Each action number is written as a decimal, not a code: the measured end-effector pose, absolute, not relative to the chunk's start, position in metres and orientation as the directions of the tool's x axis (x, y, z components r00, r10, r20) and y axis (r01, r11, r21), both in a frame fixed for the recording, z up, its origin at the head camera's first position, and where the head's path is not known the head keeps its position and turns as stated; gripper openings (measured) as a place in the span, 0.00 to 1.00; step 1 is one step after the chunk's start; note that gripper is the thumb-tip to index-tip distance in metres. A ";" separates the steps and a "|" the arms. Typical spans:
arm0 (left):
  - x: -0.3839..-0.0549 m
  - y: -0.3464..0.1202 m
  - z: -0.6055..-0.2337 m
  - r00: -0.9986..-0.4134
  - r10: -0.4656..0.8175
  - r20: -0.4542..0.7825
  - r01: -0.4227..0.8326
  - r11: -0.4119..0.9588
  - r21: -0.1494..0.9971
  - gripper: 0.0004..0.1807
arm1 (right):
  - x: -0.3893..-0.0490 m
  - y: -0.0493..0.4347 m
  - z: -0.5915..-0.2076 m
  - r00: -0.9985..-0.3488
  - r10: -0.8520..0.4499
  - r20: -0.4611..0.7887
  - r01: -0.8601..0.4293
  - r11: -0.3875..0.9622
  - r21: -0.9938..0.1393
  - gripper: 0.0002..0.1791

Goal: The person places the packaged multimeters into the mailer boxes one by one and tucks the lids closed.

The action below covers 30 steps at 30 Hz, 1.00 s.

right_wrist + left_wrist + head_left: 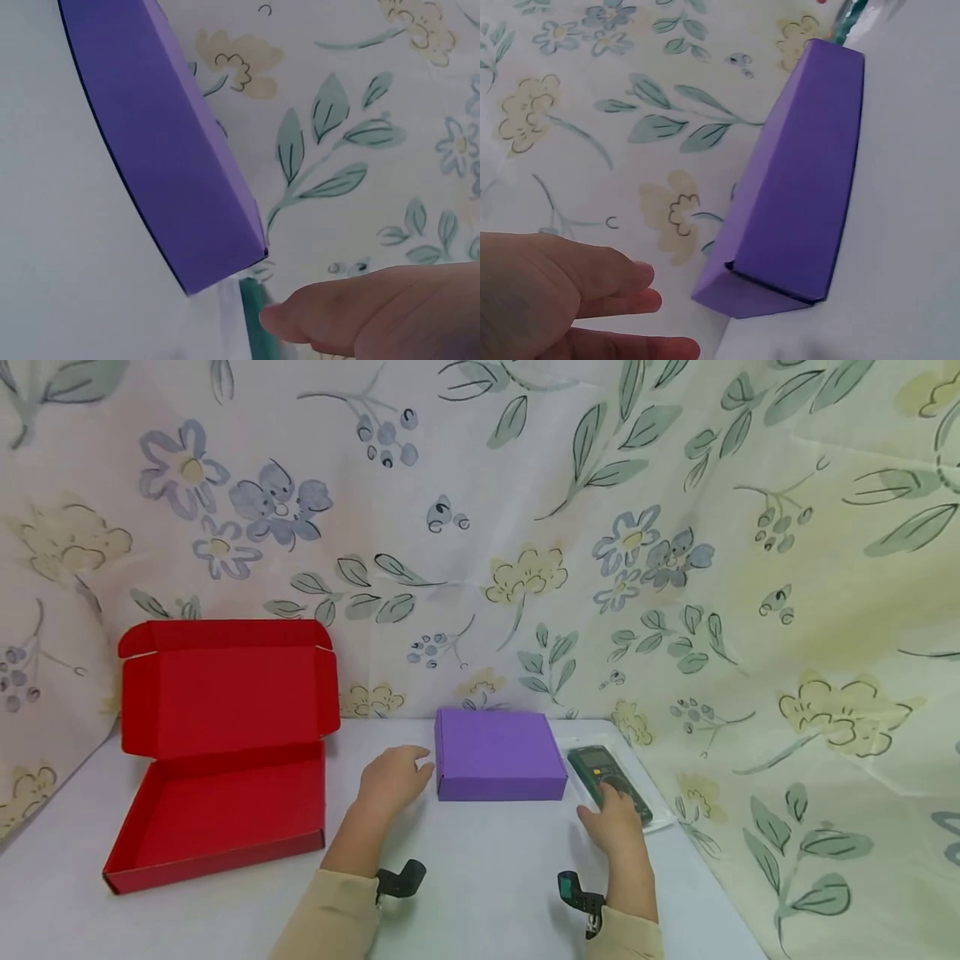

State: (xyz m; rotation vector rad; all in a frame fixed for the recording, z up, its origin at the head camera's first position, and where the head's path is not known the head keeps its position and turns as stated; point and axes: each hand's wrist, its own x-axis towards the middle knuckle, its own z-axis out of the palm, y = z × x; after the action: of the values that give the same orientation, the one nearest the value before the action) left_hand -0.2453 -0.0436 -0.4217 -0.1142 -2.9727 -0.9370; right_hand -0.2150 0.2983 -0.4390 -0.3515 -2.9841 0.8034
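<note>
Fingers parted, the left hand (392,778) is beside the purple cardboard box (501,756) at the worktop (480,877)'s far edge, the right hand (617,823) over the dark-green multimeter (600,766); bumping the box rightward could strike it.

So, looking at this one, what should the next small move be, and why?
Probably bring the left hand in against the left side of the purple box: it points toward that side, and the left wrist view shows a gap between them. The right hand overlaps the multimeter in the head view, so the left seems better placed.
</note>
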 end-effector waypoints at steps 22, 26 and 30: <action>-0.218 -0.097 -0.376 -0.996 -0.045 0.071 0.010 0.775 0.631 0.28 | -0.219 0.302 -0.457 -0.963 0.252 -0.090 0.267 0.874 -0.406 0.41; -0.210 -0.112 -0.369 -0.994 -0.082 0.073 -0.013 0.753 0.658 0.30 | -0.218 0.302 -0.457 -0.965 0.244 -0.092 0.260 0.877 -0.404 0.41; -0.205 -0.125 -0.366 -0.992 -0.100 0.077 -0.021 0.731 0.682 0.31 | -0.218 0.302 -0.456 -0.967 0.237 -0.095 0.255 0.878 -0.404 0.42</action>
State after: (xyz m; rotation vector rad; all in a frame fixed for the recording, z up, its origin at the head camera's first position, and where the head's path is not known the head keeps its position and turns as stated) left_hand -0.2049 -0.1253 -0.3662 0.0992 -2.8213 -1.1086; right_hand -0.2176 0.3017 -0.4557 -0.4040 -3.0860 0.6737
